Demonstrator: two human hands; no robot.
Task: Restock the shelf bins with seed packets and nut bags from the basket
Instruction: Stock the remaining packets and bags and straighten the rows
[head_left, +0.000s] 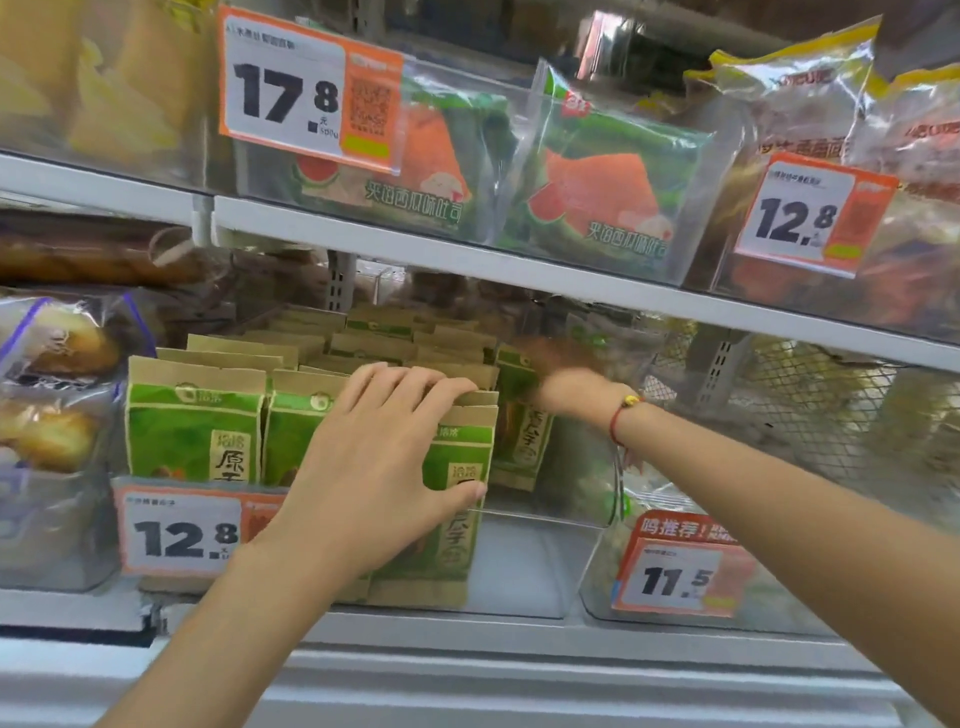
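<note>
The right hand reaches deep into the clear bin and is blurred; its fingers are behind the packets and cannot be made out, so I cannot tell if they grasp something or are loose. Only the wrist with a red bracelet is sharp. The basket is not in the picture. The front of the bin reflects light, and the bags in the neighbour bin at the right are hard to read behind the price tag.

The left hand is clear. It grasps the front seed packet: four fingers curl over the brown folded top edge, and the thumb presses on the green face below. The packet stands upright under the fingers, and its lower part goes down past the thumb to the bin floor. More packets of the same kind stand in rows just left of the fingers and behind them. Another price tag covers their lower part, beside the wrist.
</note>
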